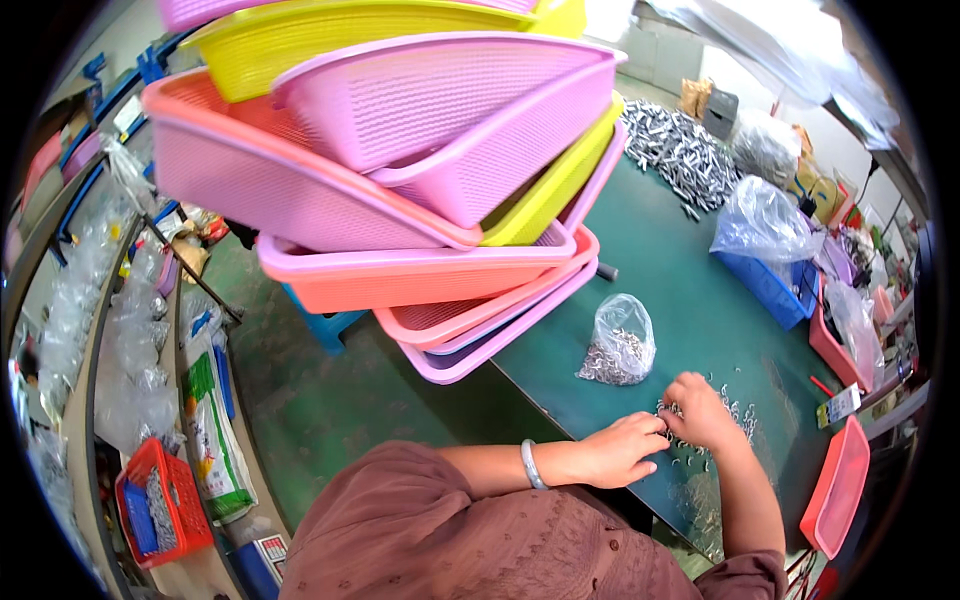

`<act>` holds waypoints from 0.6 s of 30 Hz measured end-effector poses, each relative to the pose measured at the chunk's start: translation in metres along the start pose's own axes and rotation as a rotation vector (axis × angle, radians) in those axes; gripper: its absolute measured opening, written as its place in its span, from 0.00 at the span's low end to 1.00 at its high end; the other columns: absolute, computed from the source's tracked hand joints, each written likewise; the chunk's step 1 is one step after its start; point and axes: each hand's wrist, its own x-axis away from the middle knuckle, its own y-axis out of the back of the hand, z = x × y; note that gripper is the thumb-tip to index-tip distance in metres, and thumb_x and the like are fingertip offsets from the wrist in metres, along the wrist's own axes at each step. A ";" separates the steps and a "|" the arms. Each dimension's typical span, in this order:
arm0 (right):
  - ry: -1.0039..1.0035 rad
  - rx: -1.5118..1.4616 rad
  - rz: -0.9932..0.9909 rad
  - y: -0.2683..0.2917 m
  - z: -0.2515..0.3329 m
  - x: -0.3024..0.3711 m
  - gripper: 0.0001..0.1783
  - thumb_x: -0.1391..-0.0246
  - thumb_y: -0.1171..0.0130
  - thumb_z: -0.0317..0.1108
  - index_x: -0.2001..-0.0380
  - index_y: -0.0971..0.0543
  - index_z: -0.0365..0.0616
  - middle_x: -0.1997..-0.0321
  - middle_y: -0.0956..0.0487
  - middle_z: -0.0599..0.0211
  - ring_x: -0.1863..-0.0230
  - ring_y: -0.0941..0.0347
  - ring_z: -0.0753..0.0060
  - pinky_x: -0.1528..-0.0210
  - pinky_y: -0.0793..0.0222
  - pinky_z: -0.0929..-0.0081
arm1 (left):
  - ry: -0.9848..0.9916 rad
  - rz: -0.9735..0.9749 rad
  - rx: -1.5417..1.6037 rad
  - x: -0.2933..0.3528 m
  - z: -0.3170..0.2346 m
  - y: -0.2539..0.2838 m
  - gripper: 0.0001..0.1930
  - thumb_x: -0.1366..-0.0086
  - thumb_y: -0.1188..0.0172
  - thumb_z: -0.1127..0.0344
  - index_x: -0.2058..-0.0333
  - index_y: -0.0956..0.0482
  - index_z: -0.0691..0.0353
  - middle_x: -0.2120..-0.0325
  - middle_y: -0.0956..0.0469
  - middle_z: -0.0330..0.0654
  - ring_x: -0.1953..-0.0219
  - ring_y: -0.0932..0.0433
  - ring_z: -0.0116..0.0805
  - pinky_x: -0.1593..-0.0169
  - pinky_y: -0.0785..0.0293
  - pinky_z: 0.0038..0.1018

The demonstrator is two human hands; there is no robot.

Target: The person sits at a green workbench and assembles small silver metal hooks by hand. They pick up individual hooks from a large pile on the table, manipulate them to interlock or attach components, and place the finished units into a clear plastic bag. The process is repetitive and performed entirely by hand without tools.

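Small curved metal pieces (742, 412) lie scattered on the green tabletop beside and beneath my hands. My right hand (697, 410) is bent over them, its fingers drawn together at the tips; whatever they pinch is too small to make out. Close against it, my left hand (612, 452) reaches in from the left, thumb apart from the other fingers, fingertips almost at the right hand's. I see nothing held in the left. Just beyond the hands stands a clear plastic bag (618, 342), its mouth upward, partly filled with similar small metal pieces.
Stacked pink, yellow and coral plastic baskets (430, 275) tower at the table's left edge. Grey metal parts (680, 150) are heaped at the far end. A blue bin (768, 285) and a coral tray (838, 490) line the right side. Shelving with bagged goods (130, 370) stands left.
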 end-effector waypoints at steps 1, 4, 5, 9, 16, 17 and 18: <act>-0.010 0.024 0.018 -0.001 0.003 0.004 0.07 0.64 0.38 0.28 0.77 0.25 0.42 0.70 0.28 0.58 0.63 0.32 0.52 0.59 0.33 0.60 | 0.012 0.017 0.008 0.001 -0.002 0.000 0.18 0.44 0.41 0.68 0.55 0.28 0.68 0.51 0.34 0.55 0.46 0.37 0.52 0.42 0.39 0.40; -0.039 0.010 0.018 0.003 0.002 0.021 0.11 0.64 0.36 0.28 0.73 0.24 0.42 0.67 0.28 0.58 0.60 0.32 0.51 0.57 0.34 0.61 | 0.016 0.004 -0.032 0.007 0.001 -0.006 0.19 0.44 0.41 0.68 0.54 0.28 0.68 0.50 0.34 0.55 0.45 0.38 0.52 0.42 0.40 0.39; -0.095 0.051 -0.047 0.006 0.003 0.027 0.11 0.64 0.36 0.28 0.72 0.24 0.42 0.66 0.28 0.57 0.60 0.33 0.51 0.56 0.35 0.61 | 0.016 0.011 -0.030 0.007 -0.001 -0.008 0.19 0.44 0.41 0.68 0.54 0.28 0.68 0.50 0.34 0.55 0.44 0.38 0.52 0.42 0.40 0.39; -0.227 0.110 -0.159 0.000 -0.003 0.046 0.13 0.62 0.37 0.27 0.68 0.23 0.41 0.62 0.28 0.55 0.57 0.34 0.50 0.53 0.36 0.59 | 0.074 0.095 -0.055 0.008 -0.010 -0.011 0.19 0.44 0.41 0.67 0.54 0.28 0.68 0.50 0.34 0.55 0.44 0.38 0.52 0.41 0.41 0.40; -0.204 0.087 -0.175 -0.003 0.010 0.068 0.13 0.62 0.38 0.25 0.68 0.23 0.42 0.61 0.28 0.55 0.56 0.34 0.49 0.53 0.36 0.59 | 0.094 0.127 -0.222 -0.004 -0.008 -0.020 0.20 0.45 0.41 0.66 0.54 0.28 0.67 0.51 0.34 0.53 0.46 0.37 0.51 0.43 0.41 0.41; -0.225 0.081 -0.208 -0.002 0.014 0.071 0.13 0.62 0.38 0.25 0.68 0.23 0.42 0.61 0.28 0.55 0.56 0.34 0.49 0.53 0.36 0.59 | 0.086 0.124 -0.264 -0.007 -0.007 -0.022 0.20 0.45 0.41 0.66 0.54 0.28 0.67 0.52 0.34 0.53 0.46 0.37 0.50 0.44 0.41 0.41; -0.247 0.077 -0.242 -0.001 0.017 0.074 0.13 0.63 0.38 0.25 0.68 0.23 0.42 0.61 0.28 0.55 0.56 0.34 0.49 0.53 0.36 0.59 | 0.050 0.104 -0.278 -0.012 -0.006 -0.022 0.18 0.46 0.41 0.66 0.56 0.27 0.66 0.54 0.33 0.51 0.48 0.36 0.50 0.45 0.40 0.41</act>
